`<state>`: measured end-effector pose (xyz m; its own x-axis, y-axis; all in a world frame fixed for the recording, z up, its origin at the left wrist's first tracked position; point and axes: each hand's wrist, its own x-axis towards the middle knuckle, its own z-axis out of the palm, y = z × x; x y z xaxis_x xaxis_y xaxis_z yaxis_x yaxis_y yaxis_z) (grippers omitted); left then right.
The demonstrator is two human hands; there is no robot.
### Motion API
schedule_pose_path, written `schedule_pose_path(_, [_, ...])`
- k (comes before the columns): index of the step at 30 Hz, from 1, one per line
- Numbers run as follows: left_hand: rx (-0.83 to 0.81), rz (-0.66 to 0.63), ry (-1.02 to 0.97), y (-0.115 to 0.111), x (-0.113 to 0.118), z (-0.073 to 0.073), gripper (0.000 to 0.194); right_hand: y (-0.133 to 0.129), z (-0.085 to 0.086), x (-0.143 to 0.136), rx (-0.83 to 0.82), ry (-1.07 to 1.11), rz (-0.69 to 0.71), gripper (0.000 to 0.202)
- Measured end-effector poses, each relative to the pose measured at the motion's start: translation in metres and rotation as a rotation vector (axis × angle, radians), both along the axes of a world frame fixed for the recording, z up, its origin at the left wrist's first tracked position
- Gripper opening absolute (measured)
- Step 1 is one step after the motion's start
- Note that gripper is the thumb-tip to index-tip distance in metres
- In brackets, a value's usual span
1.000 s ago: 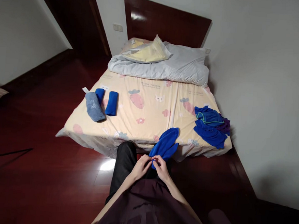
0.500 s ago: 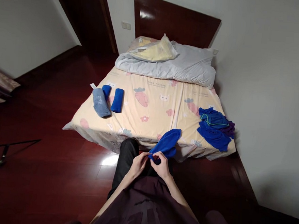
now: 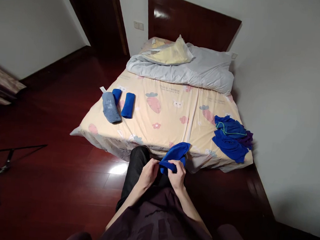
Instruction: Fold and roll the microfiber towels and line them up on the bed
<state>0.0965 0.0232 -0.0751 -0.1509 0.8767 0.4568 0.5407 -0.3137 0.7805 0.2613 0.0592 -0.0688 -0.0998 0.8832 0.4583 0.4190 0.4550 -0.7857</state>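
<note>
A bright blue towel [image 3: 175, 153] is held between my two hands, above my lap at the foot of the bed. My left hand [image 3: 149, 174] pinches its near left corner. Along the same edge, my right hand [image 3: 177, 174] grips the cloth between thumb and fingers, a short way to the right. The towel's far end reaches up to the bed's front edge. On the bed's left side lie a rolled grey-blue towel [image 3: 111, 107] with lettering and a white tag, a rolled blue towel [image 3: 128, 105], and another blue roll [image 3: 116, 96] partly hidden behind the grey-blue one.
A loose pile of blue and purple cloths [image 3: 231, 139] lies at the bed's right front corner. A grey quilt [image 3: 176, 75] and a yellow pillow [image 3: 172, 55] are near the headboard [image 3: 194, 20]. Black stand legs [image 3: 7, 164] rest on the floor at left.
My right hand has moved a little right along the towel's edge, away from my left hand, so the edge is now stretched between them. The view has shifted slightly.
</note>
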Motion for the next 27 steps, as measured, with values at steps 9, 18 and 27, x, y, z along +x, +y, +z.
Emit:
schedule_pose_path(9, [-0.157, 0.291, -0.298, 0.000, -0.004, 0.017, 0.022, 0.027, -0.005, 0.037, 0.011, 0.016, -0.150, 0.027])
schedule_pose_path(18, [-0.217, 0.152, -0.298, 0.014, -0.037, 0.028, 0.029, 0.047, 0.002, 0.094, 0.021, -0.049, -0.349, 0.021])
schedule_pose_path(27, [-0.474, -0.375, -0.028, 0.023, -0.084, 0.033, 0.037, 0.069, 0.065, 0.144, -0.099, 0.201, -0.209, 0.023])
